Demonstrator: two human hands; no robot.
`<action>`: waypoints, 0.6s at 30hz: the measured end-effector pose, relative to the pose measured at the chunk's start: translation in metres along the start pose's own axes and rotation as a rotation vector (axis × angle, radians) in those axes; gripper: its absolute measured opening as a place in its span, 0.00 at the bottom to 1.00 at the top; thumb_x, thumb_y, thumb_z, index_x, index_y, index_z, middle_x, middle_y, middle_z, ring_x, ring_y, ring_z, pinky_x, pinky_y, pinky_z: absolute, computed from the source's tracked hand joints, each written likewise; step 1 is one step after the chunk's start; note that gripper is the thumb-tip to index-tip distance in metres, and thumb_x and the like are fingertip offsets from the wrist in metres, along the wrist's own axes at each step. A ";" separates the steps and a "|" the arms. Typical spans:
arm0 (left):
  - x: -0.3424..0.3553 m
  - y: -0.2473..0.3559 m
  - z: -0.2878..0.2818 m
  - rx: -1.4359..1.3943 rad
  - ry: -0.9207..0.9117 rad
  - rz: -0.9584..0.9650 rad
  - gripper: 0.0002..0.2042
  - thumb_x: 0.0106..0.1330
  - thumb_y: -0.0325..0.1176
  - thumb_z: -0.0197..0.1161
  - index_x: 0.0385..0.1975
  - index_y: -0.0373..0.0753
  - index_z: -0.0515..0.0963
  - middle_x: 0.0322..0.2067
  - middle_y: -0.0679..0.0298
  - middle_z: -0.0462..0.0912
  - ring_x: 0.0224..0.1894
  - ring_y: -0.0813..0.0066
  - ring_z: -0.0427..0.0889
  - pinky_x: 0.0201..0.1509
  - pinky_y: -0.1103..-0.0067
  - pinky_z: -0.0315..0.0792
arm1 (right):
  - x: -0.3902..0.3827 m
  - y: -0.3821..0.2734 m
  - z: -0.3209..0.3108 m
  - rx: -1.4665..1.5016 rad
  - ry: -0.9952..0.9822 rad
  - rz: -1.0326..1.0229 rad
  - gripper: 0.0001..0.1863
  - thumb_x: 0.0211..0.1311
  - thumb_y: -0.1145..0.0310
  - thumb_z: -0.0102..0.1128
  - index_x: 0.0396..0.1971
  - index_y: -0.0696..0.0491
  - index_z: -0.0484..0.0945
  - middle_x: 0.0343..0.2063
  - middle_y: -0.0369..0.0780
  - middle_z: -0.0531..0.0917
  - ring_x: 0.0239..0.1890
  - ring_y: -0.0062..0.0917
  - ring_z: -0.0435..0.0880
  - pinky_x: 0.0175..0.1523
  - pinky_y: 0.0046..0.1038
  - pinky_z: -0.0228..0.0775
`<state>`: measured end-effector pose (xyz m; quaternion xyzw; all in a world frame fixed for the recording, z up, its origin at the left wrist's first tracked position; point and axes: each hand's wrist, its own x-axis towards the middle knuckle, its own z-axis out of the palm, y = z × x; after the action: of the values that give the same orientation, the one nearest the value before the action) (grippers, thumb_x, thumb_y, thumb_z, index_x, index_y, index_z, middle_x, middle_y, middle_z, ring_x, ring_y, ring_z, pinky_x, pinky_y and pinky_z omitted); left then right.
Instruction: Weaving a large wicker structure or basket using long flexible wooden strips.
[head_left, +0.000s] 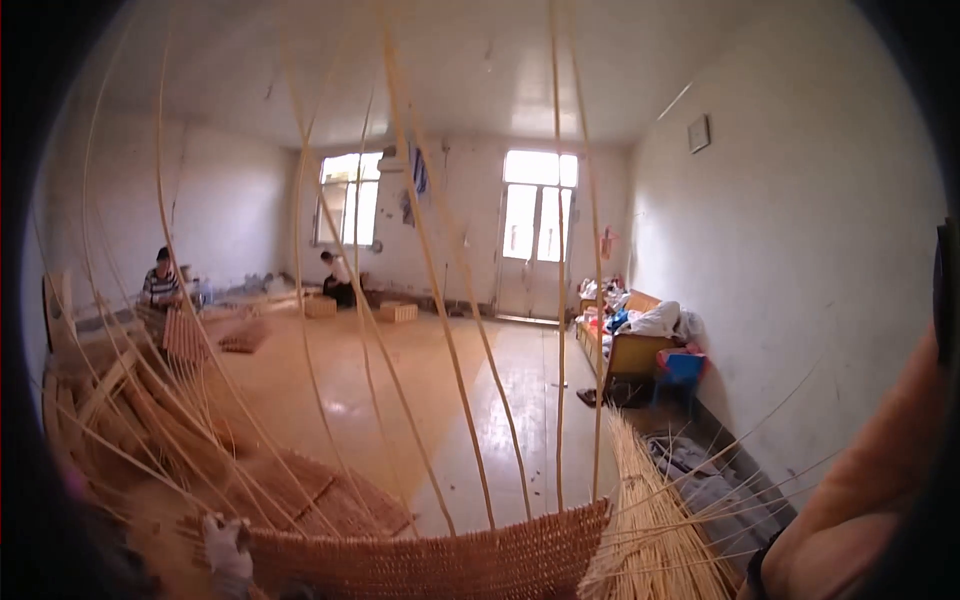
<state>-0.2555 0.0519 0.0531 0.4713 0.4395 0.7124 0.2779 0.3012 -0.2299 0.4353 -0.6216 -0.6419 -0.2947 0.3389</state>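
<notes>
Left grip (228,555) on tan woven basket rim (440,560), stakes upright

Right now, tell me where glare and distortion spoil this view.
Head view: the windows and glazed door blow out white, with sheen on the floor; fisheye bends the upright canes; the nearby arm is soft, edges dark.

Half-woven wicker basket (440,560) cut off by the bottom edge; gloved left hand (228,555) blurred at lower left; right forearm (870,480) leaves the frame at lower right, its hand unseen
</notes>
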 end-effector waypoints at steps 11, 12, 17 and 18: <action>0.012 -0.033 -0.027 0.568 -0.090 0.320 0.21 0.60 0.23 0.70 0.54 0.46 0.83 0.53 0.51 0.75 0.57 0.52 0.79 0.62 0.66 0.74 | 0.005 -0.014 -0.003 -0.104 -0.005 -0.003 0.07 0.64 0.71 0.75 0.38 0.56 0.87 0.35 0.38 0.86 0.38 0.27 0.86 0.44 0.30 0.76; 0.005 -0.025 -0.028 1.012 -0.074 0.566 0.23 0.59 0.22 0.70 0.56 0.48 0.85 0.55 0.48 0.76 0.61 0.47 0.78 0.68 0.64 0.72 | 0.004 -0.019 -0.008 -0.112 -0.003 -0.012 0.06 0.64 0.71 0.75 0.38 0.55 0.87 0.34 0.38 0.86 0.38 0.26 0.86 0.44 0.30 0.76; -0.002 0.014 -0.023 0.957 -0.174 0.320 0.29 0.57 0.14 0.66 0.59 0.47 0.84 0.65 0.49 0.70 0.69 0.48 0.73 0.75 0.67 0.66 | -0.072 -0.052 -0.020 0.008 0.299 -0.183 0.05 0.63 0.72 0.76 0.35 0.55 0.88 0.31 0.37 0.86 0.36 0.25 0.86 0.41 0.29 0.77; -0.001 0.020 -0.021 1.081 -0.131 0.252 0.29 0.59 0.16 0.64 0.62 0.48 0.82 0.66 0.49 0.70 0.69 0.47 0.73 0.74 0.66 0.68 | -0.101 -0.046 -0.013 0.092 0.396 -0.215 0.05 0.63 0.72 0.76 0.34 0.55 0.89 0.31 0.37 0.87 0.35 0.25 0.86 0.40 0.29 0.77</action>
<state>-0.2734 0.0343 0.0663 0.6390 0.6644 0.3823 -0.0638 0.2561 -0.3031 0.3639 -0.4636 -0.6382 -0.4156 0.4528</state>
